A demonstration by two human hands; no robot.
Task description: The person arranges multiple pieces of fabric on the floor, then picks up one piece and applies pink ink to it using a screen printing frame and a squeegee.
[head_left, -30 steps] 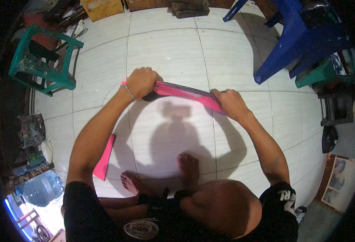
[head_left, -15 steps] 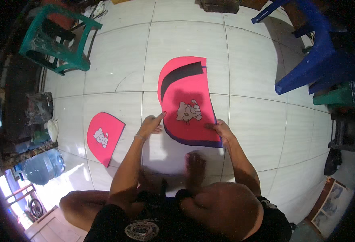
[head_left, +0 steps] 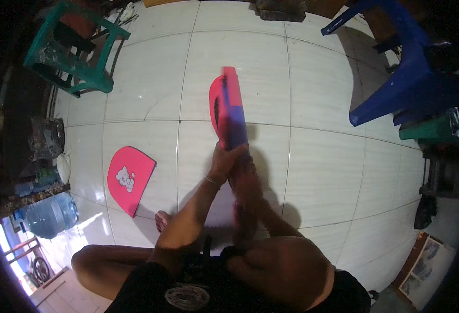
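Observation:
A pink cloth piece [head_left: 228, 107] with a dark band stands folded in half above the tiled floor, its fold running away from me. My left hand [head_left: 225, 159] grips its near end from the left. Just beside and below it, my right hand [head_left: 244, 175] is blurred by motion and closes on the same end from the right. A second pink piece [head_left: 129, 178], printed with a small white animal figure, lies flat on the floor to my left, apart from both hands.
A green plastic stool [head_left: 68, 57] stands at the far left and a blue plastic chair [head_left: 406, 78] at the far right. A large water jug [head_left: 49, 215] lies at the left edge. My bare foot [head_left: 161, 220] rests on the tiles.
Half a second ago the pink piece lay spread open on the floor under both hands. It is now folded in half, and my hands have come together at its near end.

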